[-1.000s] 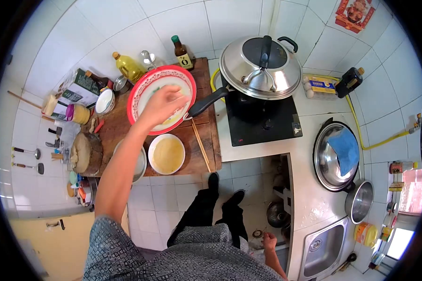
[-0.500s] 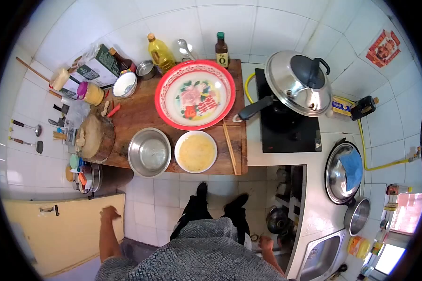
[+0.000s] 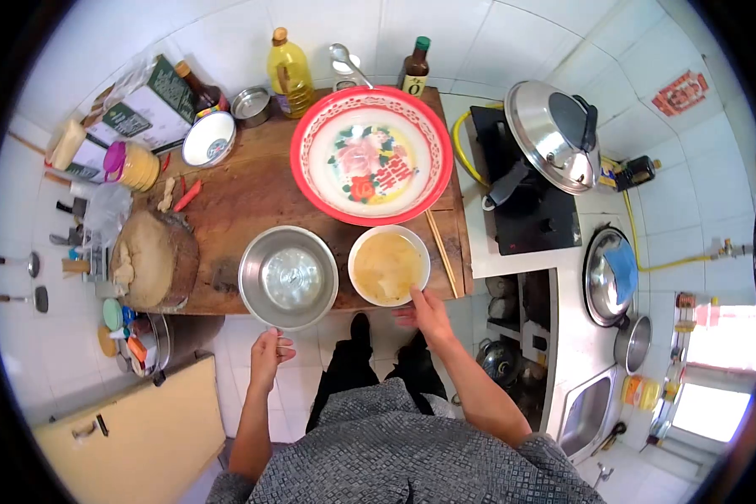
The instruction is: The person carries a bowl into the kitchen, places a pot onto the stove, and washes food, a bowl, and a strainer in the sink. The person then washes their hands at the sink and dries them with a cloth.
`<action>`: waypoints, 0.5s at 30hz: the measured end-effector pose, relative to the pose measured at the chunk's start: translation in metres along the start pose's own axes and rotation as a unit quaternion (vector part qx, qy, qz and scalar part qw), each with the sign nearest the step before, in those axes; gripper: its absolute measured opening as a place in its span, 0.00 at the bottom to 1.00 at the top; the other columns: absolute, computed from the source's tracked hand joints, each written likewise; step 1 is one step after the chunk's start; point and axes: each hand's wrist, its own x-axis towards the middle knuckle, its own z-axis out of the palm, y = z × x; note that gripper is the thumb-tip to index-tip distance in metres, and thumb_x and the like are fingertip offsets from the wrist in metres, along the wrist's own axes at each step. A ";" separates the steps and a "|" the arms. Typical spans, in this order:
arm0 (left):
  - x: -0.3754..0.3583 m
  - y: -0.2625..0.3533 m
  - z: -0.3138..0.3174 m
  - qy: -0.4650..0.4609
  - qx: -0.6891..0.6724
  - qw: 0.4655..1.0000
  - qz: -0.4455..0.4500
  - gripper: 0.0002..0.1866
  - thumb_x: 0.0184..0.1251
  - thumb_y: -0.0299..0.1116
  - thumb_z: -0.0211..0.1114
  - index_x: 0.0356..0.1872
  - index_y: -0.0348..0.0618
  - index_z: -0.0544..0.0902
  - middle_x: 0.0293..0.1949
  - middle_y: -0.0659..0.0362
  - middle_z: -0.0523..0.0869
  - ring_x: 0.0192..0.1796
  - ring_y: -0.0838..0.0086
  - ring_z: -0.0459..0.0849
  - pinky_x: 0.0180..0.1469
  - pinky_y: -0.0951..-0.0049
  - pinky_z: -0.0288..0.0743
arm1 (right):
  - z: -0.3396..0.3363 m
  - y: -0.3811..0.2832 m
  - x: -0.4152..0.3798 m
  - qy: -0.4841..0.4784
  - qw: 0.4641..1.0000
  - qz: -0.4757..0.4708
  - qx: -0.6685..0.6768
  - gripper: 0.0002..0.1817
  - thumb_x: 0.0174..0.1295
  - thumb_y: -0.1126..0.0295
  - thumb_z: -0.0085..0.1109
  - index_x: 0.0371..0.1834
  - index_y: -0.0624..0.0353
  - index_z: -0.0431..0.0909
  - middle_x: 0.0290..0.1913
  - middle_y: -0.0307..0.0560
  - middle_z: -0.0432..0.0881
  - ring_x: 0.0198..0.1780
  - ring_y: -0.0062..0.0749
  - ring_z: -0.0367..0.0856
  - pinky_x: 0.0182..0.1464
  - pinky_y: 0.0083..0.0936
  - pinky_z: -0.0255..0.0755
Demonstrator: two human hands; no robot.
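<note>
My right hand (image 3: 429, 317) is at the lower right rim of a white bowl (image 3: 355, 284) of yellowish liquid, thumb over the edge and fingers beneath it. Just below a steel basin (image 3: 290, 280), my left hand (image 3: 269, 354) has its fingers partly bent and apart, holding nothing I can see. The basin stands left of the bowl at the front of the wooden table (image 3: 235, 197). Behind both sits a large red-rimmed enamel basin (image 3: 439, 172) with a flower pattern. A pair of chopsticks (image 3: 442, 254) lies right of the bowl.
A round chopping block (image 3: 155, 260) stands at the left, near red chilies (image 3: 190, 196) and a small patterned bowl (image 3: 209, 139). Along the wall are an oil bottle (image 3: 289, 76) and a dark bottle (image 3: 414, 67). A lidded pan (image 3: 554, 134) rests on the cooktop at right.
Both hands have come up from my sides to the table front. My right hand has taken hold of the bowl's rim; my left has moved close to the steel basin. The view has shifted slightly.
</note>
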 end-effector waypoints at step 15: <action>-0.026 0.029 0.019 -0.173 0.157 0.969 -0.082 0.23 0.77 0.49 0.55 0.48 0.33 0.79 0.35 0.50 0.87 0.35 0.67 0.87 0.43 0.66 0.84 | 0.006 0.055 -0.011 0.057 0.990 -0.077 0.105 0.18 0.76 0.67 0.40 0.59 0.71 0.67 0.43 0.57 0.84 0.36 0.39 0.87 0.38 0.32 0.86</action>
